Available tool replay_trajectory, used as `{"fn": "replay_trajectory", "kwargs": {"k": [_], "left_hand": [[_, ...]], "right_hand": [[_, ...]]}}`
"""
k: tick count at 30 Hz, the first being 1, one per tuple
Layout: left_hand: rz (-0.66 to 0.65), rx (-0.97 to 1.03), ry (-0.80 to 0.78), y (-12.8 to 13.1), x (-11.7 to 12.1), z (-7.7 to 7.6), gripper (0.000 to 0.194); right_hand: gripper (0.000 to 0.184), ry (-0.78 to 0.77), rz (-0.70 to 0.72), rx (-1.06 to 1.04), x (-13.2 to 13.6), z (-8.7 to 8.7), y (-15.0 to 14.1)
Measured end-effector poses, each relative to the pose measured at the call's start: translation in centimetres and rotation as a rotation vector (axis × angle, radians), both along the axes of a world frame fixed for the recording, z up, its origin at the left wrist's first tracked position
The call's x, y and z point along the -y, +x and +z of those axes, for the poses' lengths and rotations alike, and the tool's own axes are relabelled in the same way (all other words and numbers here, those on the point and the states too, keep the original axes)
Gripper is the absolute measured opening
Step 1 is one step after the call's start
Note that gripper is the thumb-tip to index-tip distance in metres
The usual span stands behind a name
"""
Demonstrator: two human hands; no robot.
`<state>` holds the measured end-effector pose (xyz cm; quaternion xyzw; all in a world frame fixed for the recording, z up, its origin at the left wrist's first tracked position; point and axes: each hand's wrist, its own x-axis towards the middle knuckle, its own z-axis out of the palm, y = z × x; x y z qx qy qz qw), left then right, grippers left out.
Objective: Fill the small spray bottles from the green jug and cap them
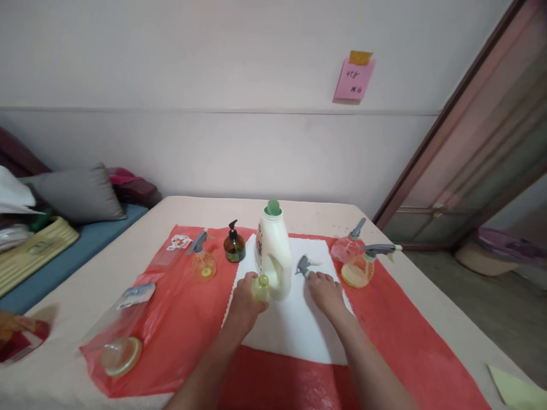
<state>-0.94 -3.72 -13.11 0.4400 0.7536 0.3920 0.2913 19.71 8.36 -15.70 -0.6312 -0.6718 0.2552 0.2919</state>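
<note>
My left hand (244,304) is closed round a small yellow-green spray bottle body (260,287) on the white cloth (294,327). My right hand (325,291) rests on the cloth with its fingertips on a grey trigger sprayer head (304,265). Between and just beyond the hands stands a tall white jug (273,256) with a green cap.
On the red sheet (183,319) stand a yellow spray bottle (203,259), a brown pump bottle (234,245), and two spray bottles at the right (361,262). Plastic-bagged bottles (122,341) lie at the left. A cushion (79,193) and a bench sit beyond the table's left edge.
</note>
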Motion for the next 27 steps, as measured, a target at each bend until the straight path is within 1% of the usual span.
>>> {"fn": "replay_trajectory", "kwargs": {"k": [3, 4, 7, 8, 11, 14, 16, 18, 21, 23, 24, 26, 27], "left_hand": [[0.013, -0.004, -0.017, -0.4, -0.1, -0.5, 0.066], [0.027, -0.002, -0.019, -0.6, -0.1, -0.5, 0.071], [0.059, 0.013, -0.019, -0.8, 0.0, -0.4, 0.086], [0.063, 0.021, -0.019, -0.9, 0.0, -0.3, 0.089], [0.065, 0.035, -0.016, -1.0, 0.2, -0.1, 0.096], [0.061, 0.031, -0.01, -1.6, 0.5, 0.0, 0.099], [0.049, 0.024, -0.007, -2.2, 0.6, -0.1, 0.096], [0.032, 0.02, -0.015, -2.6, 0.6, -0.3, 0.091], [-0.001, 0.024, -0.043, -2.8, 0.5, -0.2, 0.07], [-0.014, 0.028, -0.052, -2.6, 0.3, 0.0, 0.057], [-0.016, 0.029, -0.05, -2.3, 0.2, 0.2, 0.053], [-0.014, 0.028, -0.046, -1.8, 0.1, 0.4, 0.051], [-0.015, 0.028, -0.046, -1.5, 0.0, 0.4, 0.052]], "right_hand": [[0.026, 0.011, 0.062, -0.02, 0.8, 0.4, -0.4], [0.027, 0.026, 0.084, -0.05, 1.2, 0.6, -0.8], [0.043, 0.057, 0.153, -0.178, 2.5, 0.8, -2.9], [0.042, 0.056, 0.17, -0.221, 2.9, 0.6, -3.8], [0.034, 0.032, 0.189, -0.335, 3.8, 0.1, -6.0], [0.034, 0.021, 0.174, -0.446, 3.8, 0.5, -6.6], [0.036, 0.028, 0.145, -0.506, 3.5, 1.6, -5.9], [0.038, 0.046, 0.089, -0.539, 3.3, 3.3, -4.6], [0.043, 0.092, -0.02, -0.533, 2.9, 6.5, -1.8], [0.046, 0.136, -0.088, -0.492, 2.6, 8.4, 0.3], [0.047, 0.16, -0.116, -0.46, 2.5, 9.3, 1.4], [0.049, 0.221, -0.153, -0.346, 2.3, 10.6, 3.6], [0.05, 0.262, -0.163, -0.248, 2.2, 11.2, 4.6]]}}
